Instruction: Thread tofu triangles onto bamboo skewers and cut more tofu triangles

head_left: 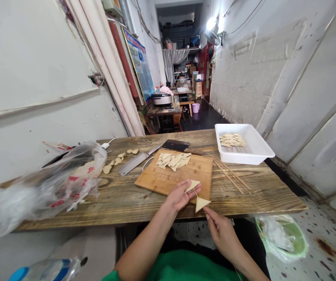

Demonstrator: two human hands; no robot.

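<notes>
Looks like a small food-prep shop: cutting board [159,180], cleavers [135,163], skewers [221,165], wall fan [212,38]

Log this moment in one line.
left hand: holds pale triangle; right hand: skewer through another triangle; cutting board: loose triangles; white tray: skewered triangles

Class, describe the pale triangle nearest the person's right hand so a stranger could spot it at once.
On the wooden table, find the cutting board, then its near right corner. There, between the left hand and right hand, is a pale triangle on a thin stick. Unlike the left hand's triangle, its whole outline shows.
</notes>
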